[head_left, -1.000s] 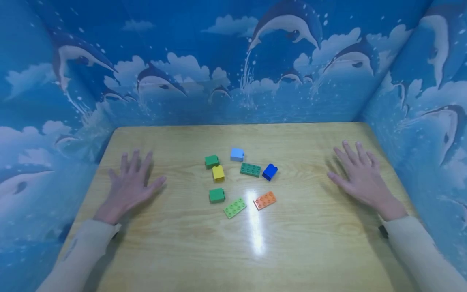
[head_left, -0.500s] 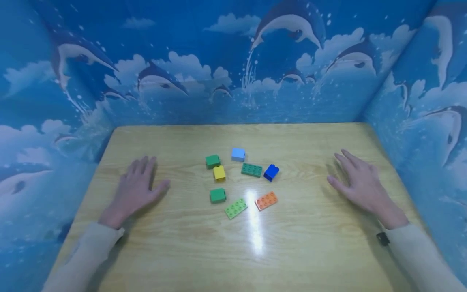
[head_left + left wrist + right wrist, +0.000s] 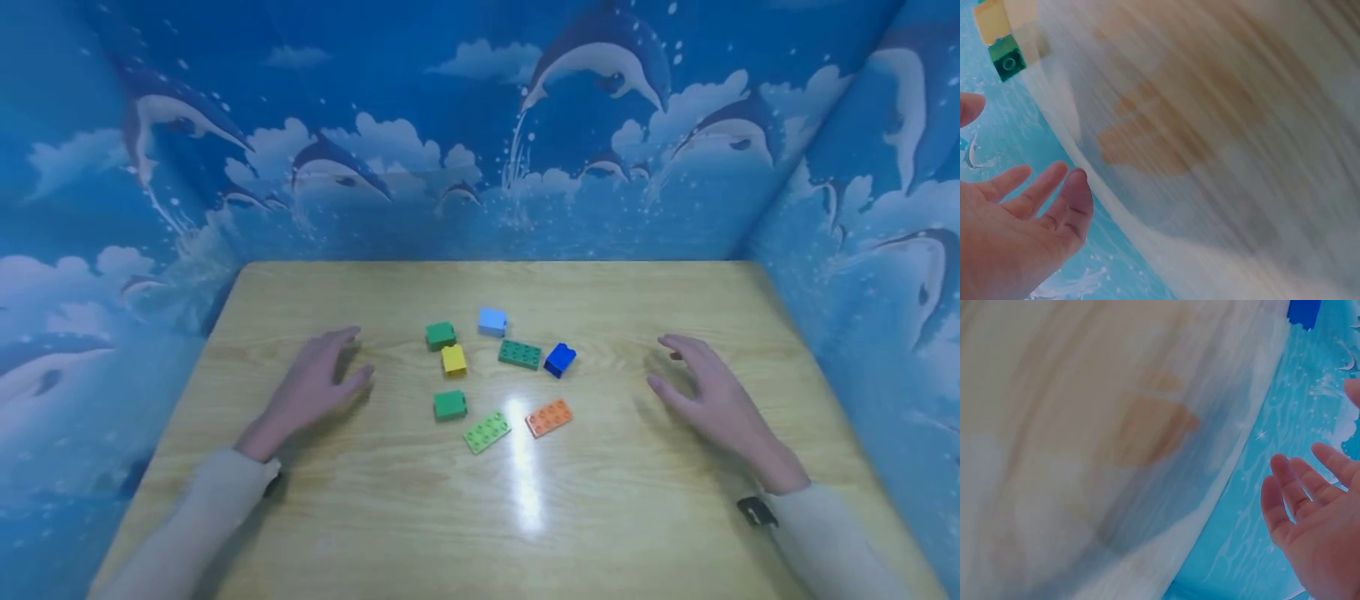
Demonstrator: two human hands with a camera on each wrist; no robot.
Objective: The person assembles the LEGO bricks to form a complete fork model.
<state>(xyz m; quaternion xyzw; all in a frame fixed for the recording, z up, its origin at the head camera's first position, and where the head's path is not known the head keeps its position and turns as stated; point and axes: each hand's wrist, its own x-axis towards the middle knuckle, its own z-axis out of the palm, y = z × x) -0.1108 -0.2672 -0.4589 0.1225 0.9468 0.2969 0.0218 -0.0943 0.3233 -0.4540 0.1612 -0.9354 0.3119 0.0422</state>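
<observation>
Several toy building bricks lie scattered mid-table in the head view: a light blue brick (image 3: 492, 322), a yellow brick (image 3: 453, 360), a green brick (image 3: 440, 336), another green brick (image 3: 450, 405), a dark green brick (image 3: 520, 354), a dark blue brick (image 3: 560, 359), a lime brick (image 3: 487, 432) and an orange brick (image 3: 549, 417). My left hand (image 3: 311, 382) hovers left of the green bricks, fingers relaxed and holding nothing. To the right of the dark blue brick, my right hand (image 3: 708, 392) is empty too, thumb apart from its loosely bent fingers.
The wooden table (image 3: 390, 517) has a glare streak down its middle. Blue walls (image 3: 480, 208) printed with dolphins enclose its back and both sides. A dark band (image 3: 757, 511) shows at the right cuff.
Both hands have moved inward toward the bricks and turned from palm-down with spread fingers to loosely bent ones. The bricks stay in place while the view shifts slightly.
</observation>
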